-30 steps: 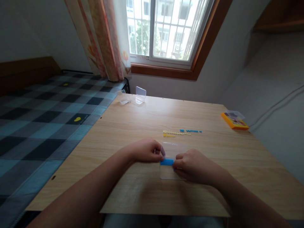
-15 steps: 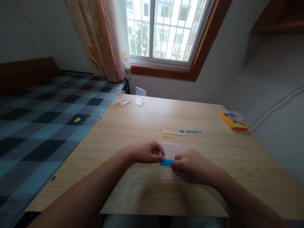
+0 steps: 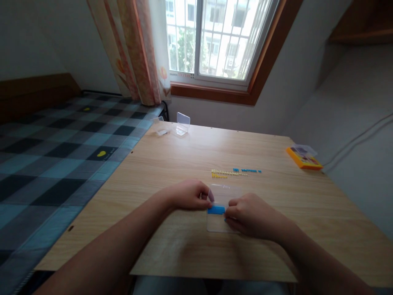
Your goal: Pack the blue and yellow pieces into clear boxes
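A clear plastic baseplate [image 3: 218, 224] lies flat on the wooden table [image 3: 172, 164] in front of me. A short row of blue bricks [image 3: 215, 209] sits across its middle. My left hand [image 3: 188, 195] is curled, its fingertips pinching the left edge of the clear plate. My right hand [image 3: 251, 215] is closed at the right end of the blue row, fingers touching it. Beyond the plate, a line of tiny yellow pieces [image 3: 227, 173] and blue pieces [image 3: 249, 170] lies on the table.
Two small clear plastic lids or boxes [image 3: 181, 124] stand at the table's far left corner. An orange box [image 3: 303, 157] with a clear lid sits at the far right edge. A bed with a checked cover [image 3: 55, 159] adjoins the table on the left.
Both hands stay at the plate; the right hand has shifted very slightly. The view has drifted a little.
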### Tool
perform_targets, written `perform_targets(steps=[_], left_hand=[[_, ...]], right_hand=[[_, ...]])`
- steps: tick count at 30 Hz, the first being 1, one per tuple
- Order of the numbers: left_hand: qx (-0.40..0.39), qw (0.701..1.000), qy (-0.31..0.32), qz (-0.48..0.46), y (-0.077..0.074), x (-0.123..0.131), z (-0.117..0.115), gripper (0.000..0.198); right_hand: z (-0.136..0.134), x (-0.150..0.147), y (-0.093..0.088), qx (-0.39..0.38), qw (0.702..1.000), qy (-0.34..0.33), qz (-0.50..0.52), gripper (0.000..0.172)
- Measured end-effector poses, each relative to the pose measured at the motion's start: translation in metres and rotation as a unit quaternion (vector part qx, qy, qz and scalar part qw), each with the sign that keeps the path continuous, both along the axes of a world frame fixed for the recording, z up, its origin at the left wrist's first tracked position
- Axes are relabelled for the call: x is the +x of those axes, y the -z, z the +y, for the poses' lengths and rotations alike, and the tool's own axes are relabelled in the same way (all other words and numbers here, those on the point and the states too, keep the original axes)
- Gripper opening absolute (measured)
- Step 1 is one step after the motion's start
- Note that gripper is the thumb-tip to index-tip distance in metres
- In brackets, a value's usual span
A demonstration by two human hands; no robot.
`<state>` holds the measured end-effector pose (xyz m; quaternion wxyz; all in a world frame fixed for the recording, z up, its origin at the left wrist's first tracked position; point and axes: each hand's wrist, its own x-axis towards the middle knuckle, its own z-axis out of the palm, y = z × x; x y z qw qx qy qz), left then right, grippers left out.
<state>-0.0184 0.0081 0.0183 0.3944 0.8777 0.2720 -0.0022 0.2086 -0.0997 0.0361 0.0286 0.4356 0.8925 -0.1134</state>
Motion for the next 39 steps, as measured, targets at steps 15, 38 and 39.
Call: perform_targets(steps=[15, 38, 39], left_hand=[[0.001, 1.000, 0.004, -0.003, 0.0005, -0.0008, -0.0001, 0.031], [-0.003, 1.000, 0.006, -0.004, -0.0004, -0.0005, 0.0004, 0.030], [-0.004, 1.000, 0.006, -0.005, -0.0002, -0.0006, 0.0004, 0.029]], right_hand=[[-0.0004, 0.0055, -0.0060, -0.035, 0.998, -0.027, 0.033, 0.023], [-0.0002, 0.0076, -0.0041, -0.020, 0.998, -0.028, 0.046, 0.025], [-0.0004, 0.0072, -0.0044, -0.020, 0.998, -0.031, 0.046, 0.024]])
